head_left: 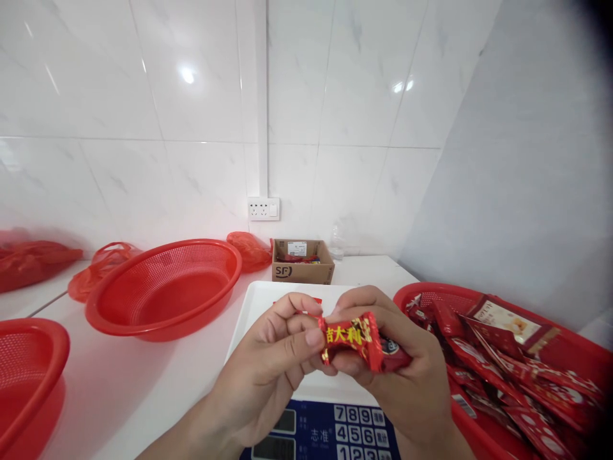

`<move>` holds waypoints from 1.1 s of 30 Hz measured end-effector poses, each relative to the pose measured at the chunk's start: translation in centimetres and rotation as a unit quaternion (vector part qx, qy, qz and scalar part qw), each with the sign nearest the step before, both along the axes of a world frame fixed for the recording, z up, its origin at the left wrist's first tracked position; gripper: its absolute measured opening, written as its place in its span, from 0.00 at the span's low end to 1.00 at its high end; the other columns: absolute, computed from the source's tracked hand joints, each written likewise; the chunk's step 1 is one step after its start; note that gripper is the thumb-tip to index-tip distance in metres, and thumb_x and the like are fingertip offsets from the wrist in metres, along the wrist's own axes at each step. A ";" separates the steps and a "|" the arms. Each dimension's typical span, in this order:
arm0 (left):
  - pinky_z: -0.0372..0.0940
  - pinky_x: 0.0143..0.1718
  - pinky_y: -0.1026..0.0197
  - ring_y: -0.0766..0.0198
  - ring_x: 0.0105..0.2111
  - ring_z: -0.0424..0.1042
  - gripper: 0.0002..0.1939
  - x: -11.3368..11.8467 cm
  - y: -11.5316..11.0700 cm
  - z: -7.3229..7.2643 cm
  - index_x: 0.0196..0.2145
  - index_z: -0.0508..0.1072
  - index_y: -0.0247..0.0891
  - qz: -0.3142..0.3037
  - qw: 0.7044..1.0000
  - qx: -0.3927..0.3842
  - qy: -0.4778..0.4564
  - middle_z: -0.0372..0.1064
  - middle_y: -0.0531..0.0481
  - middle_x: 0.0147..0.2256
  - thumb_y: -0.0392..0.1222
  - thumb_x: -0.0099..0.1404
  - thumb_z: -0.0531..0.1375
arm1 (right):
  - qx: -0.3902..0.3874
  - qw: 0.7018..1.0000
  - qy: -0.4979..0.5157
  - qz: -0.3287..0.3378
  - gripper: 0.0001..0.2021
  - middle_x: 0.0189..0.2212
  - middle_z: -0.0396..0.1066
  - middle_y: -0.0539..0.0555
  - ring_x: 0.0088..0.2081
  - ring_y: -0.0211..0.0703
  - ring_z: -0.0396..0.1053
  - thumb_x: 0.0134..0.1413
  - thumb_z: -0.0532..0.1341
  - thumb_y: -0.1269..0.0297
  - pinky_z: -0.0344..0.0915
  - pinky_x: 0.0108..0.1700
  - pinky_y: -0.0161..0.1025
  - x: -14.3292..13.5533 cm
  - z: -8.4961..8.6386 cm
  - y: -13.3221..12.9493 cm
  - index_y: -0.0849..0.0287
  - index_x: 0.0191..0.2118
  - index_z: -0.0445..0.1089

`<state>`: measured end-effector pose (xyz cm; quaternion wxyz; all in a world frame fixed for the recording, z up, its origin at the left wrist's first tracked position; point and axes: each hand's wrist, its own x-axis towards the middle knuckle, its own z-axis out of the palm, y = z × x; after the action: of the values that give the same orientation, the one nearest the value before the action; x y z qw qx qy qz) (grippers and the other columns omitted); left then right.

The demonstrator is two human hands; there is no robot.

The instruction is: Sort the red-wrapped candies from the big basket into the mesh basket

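Note:
A wrapped candy (347, 338), red with yellow characters, is held up over the scale between both hands. With thumb and fingers, my left hand (282, 348) pinches its left twisted end. My right hand (402, 364) is closed around the right side of it. In that palm sits a second, dark red packet (395, 356), mostly covered by the fingers. Below the hands is a digital scale with a white pan (258, 300) and a blue keypad panel (325, 428). A bit of red wrapper shows on the pan behind my left fingers; the rest of it is hidden.
At right stands a red basket (407, 291) full of red snack packets (502, 370). Red colander-like baskets (165, 294) (33, 383) are at left. Behind are a small cardboard box (304, 273), red plastic bags (249, 251) and a clear bottle (338, 241) by the tiled wall.

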<state>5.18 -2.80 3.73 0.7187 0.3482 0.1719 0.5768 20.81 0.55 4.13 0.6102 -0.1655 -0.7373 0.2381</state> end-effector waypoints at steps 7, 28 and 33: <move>0.72 0.33 0.68 0.70 0.28 0.75 0.12 0.0 -0.2 0.0 0.37 0.77 0.38 0.018 0.999 0.034 0.036 0.76 0.53 0.30 0.43 0.59 0.73 | -0.012 1.000 0.014 -0.003 0.05 0.31 0.75 0.50 0.28 0.38 0.73 0.54 0.72 0.60 0.71 0.27 0.31 -0.2 0.1 -0.1 0.52 0.32 0.79; 0.67 0.32 0.64 0.67 0.31 0.68 0.06 -0.3 0.4 -0.3 0.40 0.83 0.48 0.146 0.959 0.147 0.193 0.68 0.51 0.38 0.44 0.63 0.70 | -0.146 0.986 -0.047 0.062 0.02 0.32 0.76 0.49 0.32 0.39 0.76 0.55 0.70 0.65 0.76 0.33 0.32 0.5 0.6 0.5 0.54 0.33 0.77; 0.66 0.31 0.65 0.66 0.32 0.70 0.04 -0.2 0.3 -0.1 0.37 0.83 0.45 0.152 0.961 0.153 0.172 0.70 0.51 0.37 0.40 0.63 0.69 | -0.177 0.979 -0.078 0.066 0.02 0.28 0.77 0.46 0.26 0.37 0.75 0.60 0.67 0.64 0.75 0.28 0.30 0.8 0.3 0.4 0.52 0.38 0.74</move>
<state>5.00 -2.51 3.61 0.5201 0.5178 0.2532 0.6303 21.62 0.92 4.42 0.4948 -0.2394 -0.7383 0.3909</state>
